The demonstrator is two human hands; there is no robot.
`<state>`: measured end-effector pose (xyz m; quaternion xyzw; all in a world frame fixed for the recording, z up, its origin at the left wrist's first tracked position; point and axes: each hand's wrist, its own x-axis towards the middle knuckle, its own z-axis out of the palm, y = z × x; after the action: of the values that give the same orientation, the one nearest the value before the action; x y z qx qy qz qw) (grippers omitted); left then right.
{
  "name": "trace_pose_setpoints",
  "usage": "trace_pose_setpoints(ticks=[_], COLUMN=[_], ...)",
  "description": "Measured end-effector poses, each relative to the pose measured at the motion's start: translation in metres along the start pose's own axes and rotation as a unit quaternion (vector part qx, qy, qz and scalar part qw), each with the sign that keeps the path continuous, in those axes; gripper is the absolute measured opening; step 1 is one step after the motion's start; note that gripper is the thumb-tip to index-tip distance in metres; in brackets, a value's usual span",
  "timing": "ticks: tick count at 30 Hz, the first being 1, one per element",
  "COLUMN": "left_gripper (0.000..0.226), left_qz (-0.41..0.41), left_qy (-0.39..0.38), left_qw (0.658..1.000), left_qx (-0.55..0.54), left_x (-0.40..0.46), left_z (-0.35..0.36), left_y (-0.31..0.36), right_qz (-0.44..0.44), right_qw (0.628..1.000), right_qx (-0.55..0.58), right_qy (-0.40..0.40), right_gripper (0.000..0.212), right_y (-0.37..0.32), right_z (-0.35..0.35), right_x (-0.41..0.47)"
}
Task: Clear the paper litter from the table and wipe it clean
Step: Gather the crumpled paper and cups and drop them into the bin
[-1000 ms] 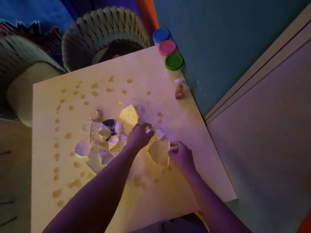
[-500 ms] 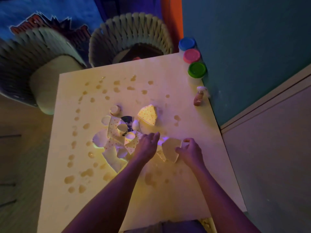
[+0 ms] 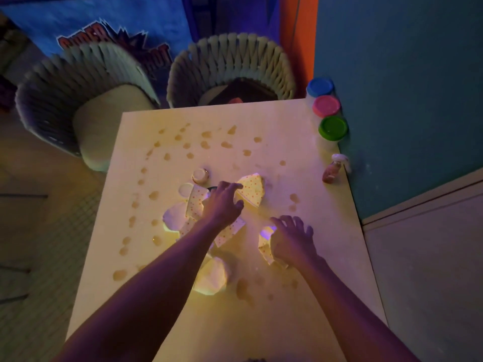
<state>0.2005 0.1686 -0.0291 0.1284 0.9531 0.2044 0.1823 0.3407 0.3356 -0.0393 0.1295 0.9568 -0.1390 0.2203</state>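
Torn paper pieces, some white and some red-dotted, lie in a heap (image 3: 194,202) at the middle of the pale table (image 3: 287,322), which is speckled with brown stains. My left hand (image 3: 223,203) reaches over the heap, its fingers spread and touching a dotted wedge of paper (image 3: 252,190). My right hand (image 3: 291,239) lies flat with spread fingers on another dotted scrap (image 3: 264,248) to the right. A larger white piece (image 3: 211,278) sits under my left forearm. A small round paper cup (image 3: 200,175) stands just behind the heap.
Three tubs with blue (image 3: 320,87), pink (image 3: 326,105) and green (image 3: 333,128) lids line the table's far right edge, beside a small bottle (image 3: 333,169). Two woven baskets (image 3: 231,64) (image 3: 65,82) stand behind the table. A teal wall runs along the right.
My left hand went forward from the near scraps to the dotted wedge. My right hand released its pinch and spread flat on the scrap. The view shifted, so the table looks farther right.
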Motion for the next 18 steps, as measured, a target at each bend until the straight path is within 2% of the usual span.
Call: trace_pose_setpoints(ticks=[5,8,10,12,15,18], left_gripper=[0.072,0.082,0.088,0.093,0.091,0.076], left_qz=[0.052,0.105,0.142,0.162,0.176,0.172], left_qy=[-0.076,-0.111,-0.123,-0.124,-0.127,-0.133], left_qw=[0.992,0.972,0.955,0.945,0.94,0.935], left_qx=[0.083,0.178,0.229,0.256,0.263,0.28], left_x=[0.028,0.041,0.051,0.059,0.071,0.076], left_z=[-0.01,-0.007,-0.002,0.002,0.006,0.009], left_y=[0.016,0.028,0.036,0.043,0.052,0.059], right_qz=[-0.064,-0.089,-0.083,-0.072,-0.057,-0.047], right_qw=[0.998,0.994,0.996,0.996,0.997,0.997], right_qx=[-0.022,-0.029,-0.011,-0.04,-0.026,-0.009], right_qy=[-0.012,0.052,0.012,-0.039,-0.047,-0.053], right_gripper=[0.055,0.047,0.049,0.058,0.065,0.066], right_y=[-0.004,-0.006,-0.003,0.001,0.006,0.01], right_z=[0.0,0.002,0.002,0.003,0.004,0.008], right_x=[0.007,0.008,0.012,0.018,0.026,0.029])
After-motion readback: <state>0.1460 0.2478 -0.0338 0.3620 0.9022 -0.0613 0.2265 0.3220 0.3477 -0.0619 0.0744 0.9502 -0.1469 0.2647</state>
